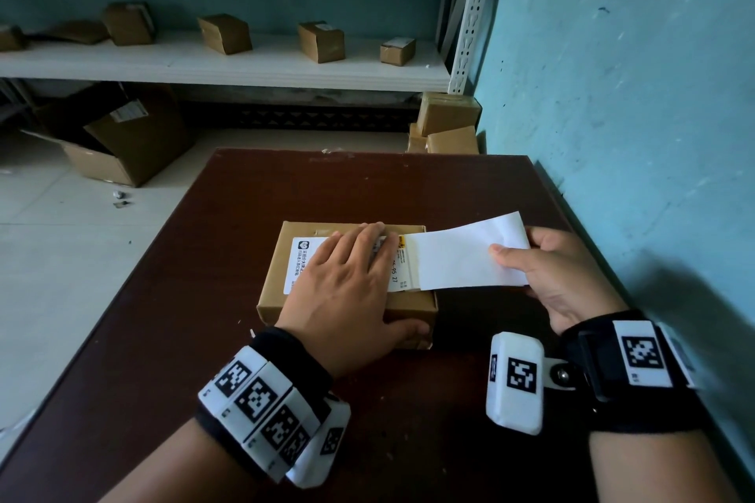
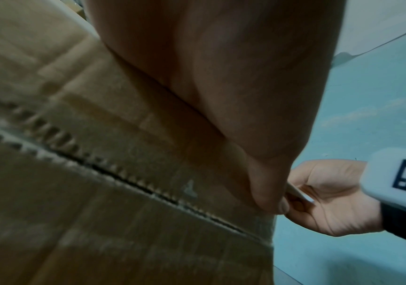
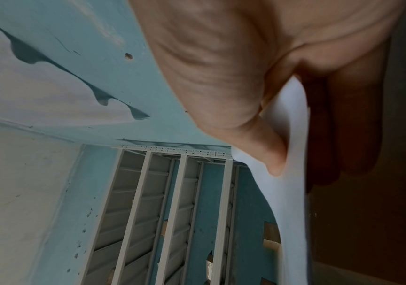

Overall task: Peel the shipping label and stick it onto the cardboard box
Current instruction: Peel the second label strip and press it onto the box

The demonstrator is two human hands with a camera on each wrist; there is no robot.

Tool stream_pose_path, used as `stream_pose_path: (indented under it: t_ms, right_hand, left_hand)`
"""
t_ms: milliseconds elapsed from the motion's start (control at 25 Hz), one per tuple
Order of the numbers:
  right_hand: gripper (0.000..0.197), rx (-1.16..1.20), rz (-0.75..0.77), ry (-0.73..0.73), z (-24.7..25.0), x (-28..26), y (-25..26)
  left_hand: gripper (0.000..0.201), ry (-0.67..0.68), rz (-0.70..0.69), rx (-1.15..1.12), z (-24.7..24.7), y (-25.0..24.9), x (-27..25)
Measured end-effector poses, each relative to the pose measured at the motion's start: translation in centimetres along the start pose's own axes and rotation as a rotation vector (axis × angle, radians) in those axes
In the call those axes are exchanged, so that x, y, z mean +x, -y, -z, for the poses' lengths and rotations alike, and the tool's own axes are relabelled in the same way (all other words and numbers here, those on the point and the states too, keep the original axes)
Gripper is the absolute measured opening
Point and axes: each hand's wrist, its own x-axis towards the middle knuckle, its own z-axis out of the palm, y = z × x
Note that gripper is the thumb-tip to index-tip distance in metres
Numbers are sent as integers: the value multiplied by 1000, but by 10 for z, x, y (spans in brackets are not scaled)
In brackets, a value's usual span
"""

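A flat cardboard box (image 1: 286, 298) lies on the dark brown table (image 1: 196, 339). A printed shipping label (image 1: 300, 257) lies on its top, partly under my left hand (image 1: 347, 278). That hand presses flat on the label with straight fingers, its thumb along the box's near side. My right hand (image 1: 543, 274) pinches the blank white backing strip (image 1: 457, 253), which stretches to the right from the label's right end. In the right wrist view the thumb (image 3: 265, 146) lies on the white backing strip (image 3: 292, 192). In the left wrist view the palm (image 2: 221, 77) rests on the box (image 2: 99, 173).
A blue wall (image 1: 633, 94) runs close along the table's right edge. Behind the table stands a white shelf (image 1: 228, 61) with several small boxes. An open carton (image 1: 122, 143) lies on the floor at left, and stacked parcels (image 1: 447, 122) sit by the wall.
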Motion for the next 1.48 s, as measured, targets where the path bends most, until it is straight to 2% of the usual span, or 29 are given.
stream_pose_path:
  t_ms: [440,560,720,840,960,1120,1200,1280,1320,1400,1480]
  right_hand:
    - [10,33,-29,-12,1,-7,-4]
    - [13,88,-19,-66,13,-9,0]
    - [13,143,-12,-7,23,-12,1]
    - [13,126,4,-27,24,-11,0]
    - [14,126,13,-33,26,-10,0]
    - [14,137,26,-39,25,-9,1]
    - [14,146,35,-40,25,-8,1]
    - [13,146,43,-22,24,-8,2]
    - [12,141,50,-7,22,-8,2]
    - [14,128,72,30,17,-9,2]
    - [20,106,97,78,12,-9,2]
  left_hand:
    - [112,15,8,10,-1,0,0]
    - [110,12,25,15,-1,0,1]
    - [111,3,26,16,-1,-1,2]
    - [111,4,27,28,-1,-2,2]
    - [104,32,19,23,0,-1,0]
    - [81,70,-13,12,2,-4,0]
    - [83,98,-12,11,5,-3,1]
    - [89,59,-12,-95,11,-1,1]
    - [87,-9,-17,-203,15,-1,-1]
    - [75,-173,-4,-493,20,-5,-4]
    - [69,-221,84,-782,23,-12,-5]
